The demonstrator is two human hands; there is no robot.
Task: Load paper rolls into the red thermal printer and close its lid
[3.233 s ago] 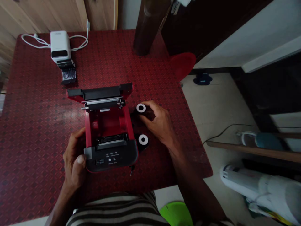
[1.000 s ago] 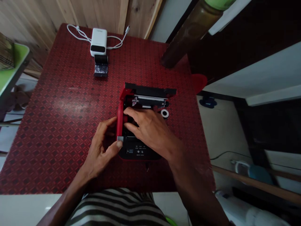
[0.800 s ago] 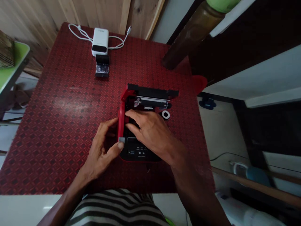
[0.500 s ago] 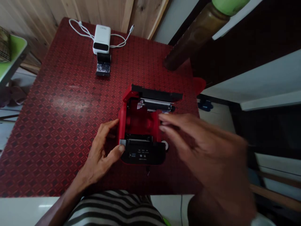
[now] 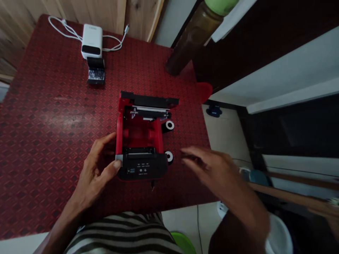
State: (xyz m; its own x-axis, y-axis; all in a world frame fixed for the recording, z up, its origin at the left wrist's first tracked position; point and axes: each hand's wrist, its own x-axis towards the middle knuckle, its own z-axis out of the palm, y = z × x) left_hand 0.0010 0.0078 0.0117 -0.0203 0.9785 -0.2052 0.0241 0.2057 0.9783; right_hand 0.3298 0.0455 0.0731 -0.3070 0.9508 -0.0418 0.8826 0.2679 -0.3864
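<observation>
A small red and black printer (image 5: 143, 165) stands on the table with its lid (image 5: 149, 101) raised, so the hollow red bay inside shows. My left hand (image 5: 96, 167) grips its left side, thumb on the front corner and fingers along the wall. To the right of the printer, apart from it, my right hand (image 5: 212, 167) hovers with thumb and fingers slightly apart and nothing seen between them. Two dark rolls with white ring ends lie against the printer's right side: a rear roll (image 5: 170, 125) and a front roll (image 5: 169, 157).
Towards the back of the patterned red table (image 5: 66, 106) lie a white power bank (image 5: 91, 38) with a white cable (image 5: 113, 44) and a curled black-and-silver strip (image 5: 96, 72). A tall brown bottle (image 5: 185, 46) with a green cap stands at the far right.
My right hand has drawn back to the right from the printer's side, uncovering the rear roll. My left hand keeps its grip. The whole view has shifted, so things appear further left.
</observation>
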